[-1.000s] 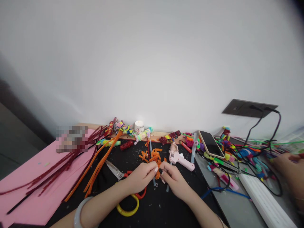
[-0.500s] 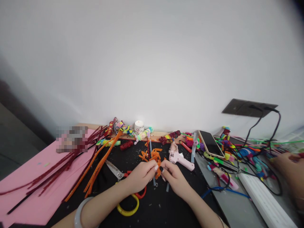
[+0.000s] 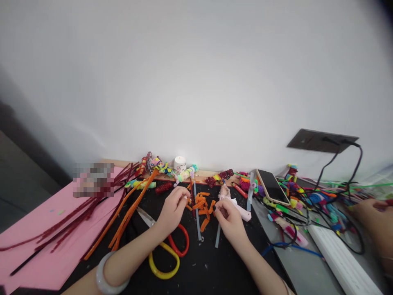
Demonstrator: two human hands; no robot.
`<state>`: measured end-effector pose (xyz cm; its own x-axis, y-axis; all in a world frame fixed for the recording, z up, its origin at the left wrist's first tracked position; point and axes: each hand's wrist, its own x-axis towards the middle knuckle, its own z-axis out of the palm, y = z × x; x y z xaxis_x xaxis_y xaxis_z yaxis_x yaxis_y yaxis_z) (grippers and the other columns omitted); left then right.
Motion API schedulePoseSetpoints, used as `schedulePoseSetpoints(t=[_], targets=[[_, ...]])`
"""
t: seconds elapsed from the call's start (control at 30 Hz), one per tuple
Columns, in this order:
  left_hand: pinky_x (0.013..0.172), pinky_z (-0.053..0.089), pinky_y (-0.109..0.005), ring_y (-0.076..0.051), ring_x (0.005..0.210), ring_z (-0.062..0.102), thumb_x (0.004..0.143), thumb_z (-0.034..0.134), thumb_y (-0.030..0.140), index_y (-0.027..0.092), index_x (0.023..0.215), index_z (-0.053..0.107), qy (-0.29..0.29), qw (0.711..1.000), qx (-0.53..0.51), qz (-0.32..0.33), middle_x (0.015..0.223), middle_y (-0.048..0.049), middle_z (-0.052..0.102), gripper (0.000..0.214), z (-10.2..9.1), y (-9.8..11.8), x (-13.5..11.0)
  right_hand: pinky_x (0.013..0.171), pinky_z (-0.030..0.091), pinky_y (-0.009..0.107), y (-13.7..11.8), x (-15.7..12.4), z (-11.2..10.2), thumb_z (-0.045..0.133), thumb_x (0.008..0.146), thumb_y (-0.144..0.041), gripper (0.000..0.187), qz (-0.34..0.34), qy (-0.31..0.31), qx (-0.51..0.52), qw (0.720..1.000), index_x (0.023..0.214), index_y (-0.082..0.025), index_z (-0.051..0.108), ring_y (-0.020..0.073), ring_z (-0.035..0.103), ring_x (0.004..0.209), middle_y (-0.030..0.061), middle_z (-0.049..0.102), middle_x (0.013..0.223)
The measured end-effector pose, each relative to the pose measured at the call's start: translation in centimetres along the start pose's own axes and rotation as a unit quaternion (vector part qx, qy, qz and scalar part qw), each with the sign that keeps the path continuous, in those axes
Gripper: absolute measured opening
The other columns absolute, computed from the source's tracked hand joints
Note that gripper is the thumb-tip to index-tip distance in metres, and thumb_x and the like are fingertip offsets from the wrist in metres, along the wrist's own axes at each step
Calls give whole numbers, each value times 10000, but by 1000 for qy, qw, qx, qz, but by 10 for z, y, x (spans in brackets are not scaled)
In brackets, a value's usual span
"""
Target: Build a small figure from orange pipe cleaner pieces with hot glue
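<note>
A loose pile of short orange pipe cleaner pieces [image 3: 201, 203] lies on the black mat [image 3: 211, 270] between my two hands. My left hand [image 3: 173, 207] is left of the pile, fingers curled together; what they hold, if anything, is hidden. At the right edge of the pile, my right hand [image 3: 230, 217] has its thumb and finger closed at an orange piece, and it partly covers the pale pink glue gun [image 3: 244, 214]. Scissors [image 3: 164, 275] with red and yellow handles lie below my left forearm. Clear glue sticks [image 3: 197, 213] lie by the pile.
Long orange pipe cleaners [image 3: 132, 213] and dark red ones [image 3: 80, 211] lie at left, partly on pink board [image 3: 27, 254]. A phone [image 3: 272, 186], a white power strip [image 3: 342, 258] and black cables stand right. Another person's hand [image 3: 373, 213] is at the far right.
My hands have moved apart from over the orange pieces, the left one up and left, the right one slightly right. The pile and more of the scissors' handles now show.
</note>
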<state>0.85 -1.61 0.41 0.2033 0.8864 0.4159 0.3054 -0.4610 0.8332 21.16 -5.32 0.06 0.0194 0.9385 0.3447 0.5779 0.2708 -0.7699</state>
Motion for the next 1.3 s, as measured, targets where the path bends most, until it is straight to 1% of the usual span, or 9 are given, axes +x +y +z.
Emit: schedulePoseSetpoints(t=[0.17, 0.33, 0.47, 0.6, 0.7, 0.77, 0.9, 1.07, 1.3], targets=[[745, 403, -281, -171, 786, 518, 853, 369, 127, 184, 810, 510, 2, 999, 51, 15, 823, -26, 535, 159, -8, -6, 6, 554, 334, 270, -2, 0, 0, 469, 773, -160, 143, -6, -16, 1, 1000, 775, -171, 612, 149, 410, 571, 23, 550, 730], [659, 389, -272, -158, 673, 506, 815, 396, 133, 193, 741, 477, -27, 991, 130, -6, 734, 3, 503, 125, -14, -13, 10, 556, 338, 273, 0, -1, -1, 456, 767, -153, 191, 0, -13, 1, 1000, 828, -172, 636, 155, 417, 569, 12, 525, 692], [600, 382, -270, -148, 624, 512, 815, 453, 214, 205, 836, 511, -95, 974, 201, -35, 843, -5, 542, 62, -16, -17, 13, 553, 332, 275, 1, -1, -1, 451, 770, -175, 185, 9, -8, 2, 1000, 832, -169, 626, 159, 421, 570, 5, 500, 663], [688, 410, -283, -186, 791, 563, 801, 507, 252, 219, 935, 521, -173, 956, 237, 18, 997, -29, 561, 139, -19, -18, 15, 555, 336, 277, -1, -1, -1, 440, 771, -178, 191, 16, -10, 9, 1000, 827, -169, 623, 160, 431, 573, 6, 508, 661], [708, 414, -280, -186, 816, 563, 808, 519, 273, 224, 948, 517, -197, 952, 234, 33, 1048, -32, 558, 149, -23, -19, 16, 551, 343, 275, -1, -1, -2, 439, 767, -175, 193, 16, -9, 14, 1000, 832, -169, 621, 160, 439, 577, 5, 509, 665], [681, 409, -270, -181, 791, 557, 803, 532, 278, 222, 913, 516, -202, 952, 229, 29, 1015, -25, 565, 125, -24, -21, 17, 554, 348, 276, -1, -1, -2, 442, 767, -174, 190, 13, -6, 18, 1000, 834, -171, 619, 161, 446, 584, 3, 505, 666], [615, 383, -252, -172, 725, 536, 795, 545, 276, 213, 836, 503, -181, 960, 212, 1, 857, -3, 561, 86, -22, -27, 19, 546, 348, 271, 0, -3, -1, 453, 762, -166, 157, 19, 0, 37, 999, 824, -179, 597, 156, 441, 573, -11, 482, 644], [645, 387, -259, -167, 703, 540, 811, 522, 273, 201, 750, 477, -124, 975, 179, -34, 757, 7, 560, 104, -22, -32, 22, 497, 358, 255, -1, -3, 2, 504, 767, -202, 18, 46, 0, 120, 992, 776, -196, 489, 136, 436, 538, -21, 475, 661], [615, 382, -262, -154, 624, 528, 825, 499, 309, 202, 734, 456, -52, 982, 174, -41, 685, 24, 547, 147, -23, -29, 22, 531, 436, 268, -3, -2, 4, 541, 731, -181, 147, 48, 4, 171, 984, 683, -218, 407, 157, 537, 632, 43, 560, 795]])
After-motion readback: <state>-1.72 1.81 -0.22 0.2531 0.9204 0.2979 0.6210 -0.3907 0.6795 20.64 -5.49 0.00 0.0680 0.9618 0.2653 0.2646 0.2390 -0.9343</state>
